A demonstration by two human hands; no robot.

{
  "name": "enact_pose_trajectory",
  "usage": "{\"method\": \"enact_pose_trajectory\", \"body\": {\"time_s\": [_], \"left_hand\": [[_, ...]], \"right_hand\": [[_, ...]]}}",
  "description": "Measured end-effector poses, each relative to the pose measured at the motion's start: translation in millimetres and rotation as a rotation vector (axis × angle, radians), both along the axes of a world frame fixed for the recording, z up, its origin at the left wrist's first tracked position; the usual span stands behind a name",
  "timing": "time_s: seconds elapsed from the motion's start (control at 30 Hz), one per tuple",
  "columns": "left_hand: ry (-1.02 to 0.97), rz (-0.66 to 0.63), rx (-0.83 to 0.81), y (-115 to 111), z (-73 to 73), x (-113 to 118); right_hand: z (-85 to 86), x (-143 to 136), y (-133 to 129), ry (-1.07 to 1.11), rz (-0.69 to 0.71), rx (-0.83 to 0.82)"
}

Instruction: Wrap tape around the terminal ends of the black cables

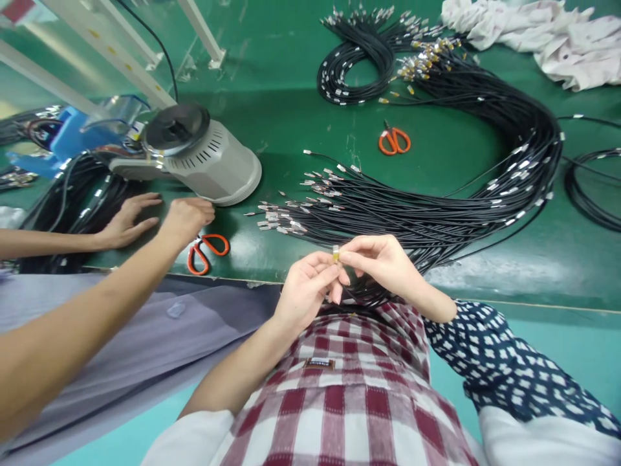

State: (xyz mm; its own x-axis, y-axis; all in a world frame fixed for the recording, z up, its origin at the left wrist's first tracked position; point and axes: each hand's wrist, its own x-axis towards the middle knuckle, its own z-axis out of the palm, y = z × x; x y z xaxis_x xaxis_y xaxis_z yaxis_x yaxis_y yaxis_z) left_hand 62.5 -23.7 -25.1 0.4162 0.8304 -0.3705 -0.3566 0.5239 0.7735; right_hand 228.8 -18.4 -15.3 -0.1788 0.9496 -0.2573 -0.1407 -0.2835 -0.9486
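Both my hands meet at the table's front edge around the end of a black cable. Its small connector (336,251), white at the tip with a yellow band below, sticks up between my fingertips. My left hand (310,285) pinches it from the left, with the other fingers curled. From the right, my right hand (381,264) presses thumb and forefinger on the yellow part. Just beyond my hands lies a thick bundle of black cables (407,210), its white-tagged ends fanned out to the left. The held cable's lower part is hidden by my hands.
Orange-handled scissors (394,141) lie beyond the bundle; a second orange pair (206,252) is near the front edge. A co-worker's hands (187,217) are at left beside a grey machine (208,162). A coiled cable bundle (356,71) and crumpled cloth (557,39) lie at the back.
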Motion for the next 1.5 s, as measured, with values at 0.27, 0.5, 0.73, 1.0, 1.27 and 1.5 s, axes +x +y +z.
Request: {"method": "enact_pose_trajectory", "body": {"time_s": [0.27,0.5,0.73,1.0,1.27,1.5], "left_hand": [[0.024,0.022,-0.011,2.5,-3.1,-7.9],[0.009,0.035,-0.042,4.0,-1.1,-9.6],[0.043,0.016,-0.035,4.5,4.3,-6.8],[0.341,-0.017,0.31,2.7,15.2,10.9],[0.365,-0.155,0.469,0.5,11.3,28.0],[0.29,-0.297,0.461,-9.9,14.0,42.9]], "right_hand": [[-13.1,12.5,5.1,-0.061,-0.102,-0.024],[-2.2,26.4,12.2,-0.229,-0.1,0.125],[-5.3,99.2,138.3,-1.18,-0.338,0.303],[-12.0,110.8,205.4,-1.333,-0.295,0.058],[18.3,134.1,103.7,-0.726,-0.007,0.075],[47.8,135.7,-35.7,-0.388,0.283,0.033]]}}
